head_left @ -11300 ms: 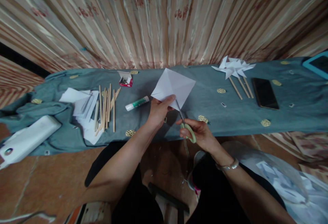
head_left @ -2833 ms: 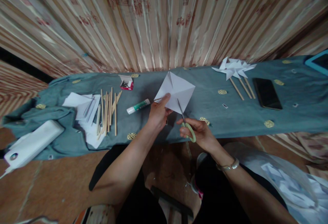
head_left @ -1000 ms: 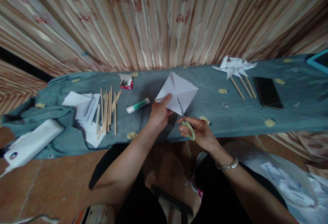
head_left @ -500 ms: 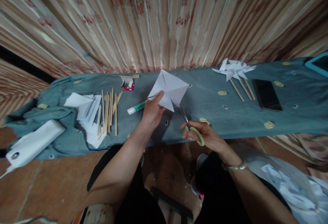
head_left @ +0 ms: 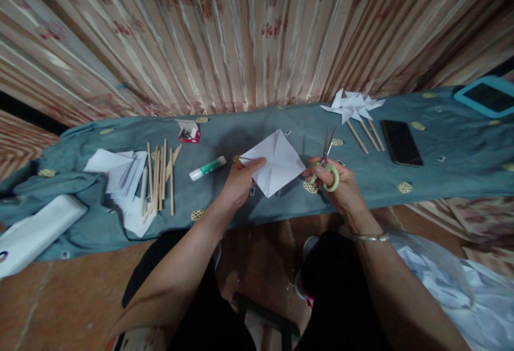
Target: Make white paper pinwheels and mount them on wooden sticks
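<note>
My left hand (head_left: 243, 179) pinches the left corner of a white paper square (head_left: 279, 163), thumb on top. Crease or cut lines run from its corners towards the middle. Green-handled scissors (head_left: 328, 166) are in my right hand (head_left: 335, 182), blades pointing up and partly spread. The fingertips of that hand are at the paper's right corner; whether they grip it I cannot tell. Just left of my left hand lies a glue stick (head_left: 208, 168), apart from it on the cloth. Behind it to the left stands a small open red box (head_left: 189, 132) of metal bits.
Wooden sticks (head_left: 161, 174) and white paper sheets (head_left: 124, 171) lie at left, near a white device (head_left: 42, 230). Paper pinwheels (head_left: 354, 106) on sticks, a phone (head_left: 401, 142) and a blue-framed tablet (head_left: 488, 96) are at right. A plastic bag of paper scraps (head_left: 453, 281) sits below.
The scissors have left the paper's lower edge, moved right and turned upward in my right hand. The paper has been turned and lowered, and its right corner now meets my right fingertips.
</note>
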Tool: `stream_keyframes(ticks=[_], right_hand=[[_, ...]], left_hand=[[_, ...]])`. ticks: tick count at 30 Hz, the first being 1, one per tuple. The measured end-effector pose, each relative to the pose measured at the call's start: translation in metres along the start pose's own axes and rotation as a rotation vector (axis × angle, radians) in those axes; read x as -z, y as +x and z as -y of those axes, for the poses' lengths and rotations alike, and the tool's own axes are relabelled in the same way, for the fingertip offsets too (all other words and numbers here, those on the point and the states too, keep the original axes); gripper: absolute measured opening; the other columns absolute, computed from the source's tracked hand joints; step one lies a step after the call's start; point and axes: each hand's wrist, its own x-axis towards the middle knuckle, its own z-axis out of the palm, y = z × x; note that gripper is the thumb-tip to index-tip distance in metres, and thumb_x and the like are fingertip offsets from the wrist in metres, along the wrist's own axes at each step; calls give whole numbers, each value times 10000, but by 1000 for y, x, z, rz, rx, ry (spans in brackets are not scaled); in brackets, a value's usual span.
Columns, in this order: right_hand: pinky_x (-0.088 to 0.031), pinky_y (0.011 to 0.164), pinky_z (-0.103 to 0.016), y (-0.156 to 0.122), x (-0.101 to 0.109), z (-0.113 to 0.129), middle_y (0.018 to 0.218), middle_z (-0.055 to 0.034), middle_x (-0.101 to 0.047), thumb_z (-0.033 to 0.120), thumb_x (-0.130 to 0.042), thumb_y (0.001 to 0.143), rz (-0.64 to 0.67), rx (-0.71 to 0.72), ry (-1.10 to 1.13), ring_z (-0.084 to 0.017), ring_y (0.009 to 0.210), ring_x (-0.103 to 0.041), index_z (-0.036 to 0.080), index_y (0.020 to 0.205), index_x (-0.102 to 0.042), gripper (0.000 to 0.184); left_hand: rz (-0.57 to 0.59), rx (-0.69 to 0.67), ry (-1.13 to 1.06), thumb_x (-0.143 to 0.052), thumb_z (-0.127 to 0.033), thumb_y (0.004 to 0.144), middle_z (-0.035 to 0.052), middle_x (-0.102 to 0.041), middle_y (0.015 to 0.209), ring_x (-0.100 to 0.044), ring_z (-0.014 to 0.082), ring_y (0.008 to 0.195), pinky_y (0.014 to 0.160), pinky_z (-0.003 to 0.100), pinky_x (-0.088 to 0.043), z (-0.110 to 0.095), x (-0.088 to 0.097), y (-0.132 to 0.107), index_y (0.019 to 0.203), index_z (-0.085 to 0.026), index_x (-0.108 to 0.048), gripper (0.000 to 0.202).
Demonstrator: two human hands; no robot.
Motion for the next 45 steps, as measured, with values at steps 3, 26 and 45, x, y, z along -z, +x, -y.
stream_keyframes(ticks=[3, 26, 45], right_hand=[[-379, 478, -212, 1, 0, 2, 580, 53, -598, 490, -863, 536, 5, 21, -17, -88, 506, -496, 201, 863, -691, 469], [-350, 466, -213, 2, -20, -11, 580, 96, -549, 364, -866, 484, -124, 43, 100, -77, 477, -450, 216, 820, -618, 444], [-484, 558, -246, -23, -27, -11, 727, -31, -699, 604, -744, 698, 334, -27, -64, -132, 621, -609, 180, 937, -691, 491]], left_hand=[[46, 23, 75, -802, -266, 590, 30, -694, 646, -624, 160, 609, 653, 280, -493, 4, 0, -1, 713, -124, -723, 204], [235, 32, 27, -811, -541, 595, 102, -744, 980, -664, 277, 998, 829, 359, -517, 8, -15, -14, 911, -149, -721, 511], [-133, -306, 135, -765, -219, 581, 18, -721, 772, -648, 177, 727, 739, 303, -504, 3, -8, 6, 781, -173, -687, 219]])
